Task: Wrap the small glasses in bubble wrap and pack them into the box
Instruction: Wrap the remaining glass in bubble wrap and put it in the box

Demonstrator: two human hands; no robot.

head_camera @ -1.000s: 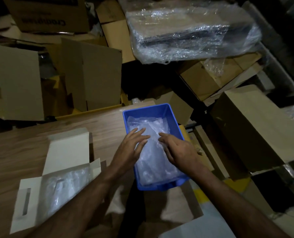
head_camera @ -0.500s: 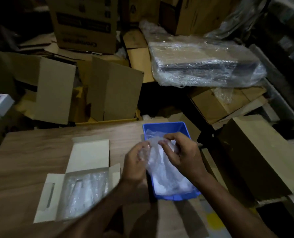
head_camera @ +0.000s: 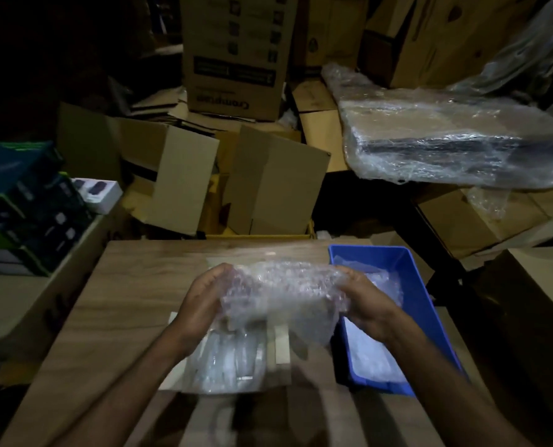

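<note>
- Head view: a sheet of bubble wrap is held in the air between both hands, above the wooden bench.
- The left hand is seen gripping the sheet's left edge, fingers curled shut on the plastic.
- The right hand is closed on the sheet's right edge, its fingers pinched into the wrap.
- Whether a glass is inside the held wrap cannot be told; the picture is blurred there.
- An open white box is seen on the bench directly under the hands, with clear wrapped bundles lying in it.
- A blue bin is placed just right of the box, at the bench's right edge, with more clear plastic inside.
- Brown cartons are stacked beyond the bench.
</note>
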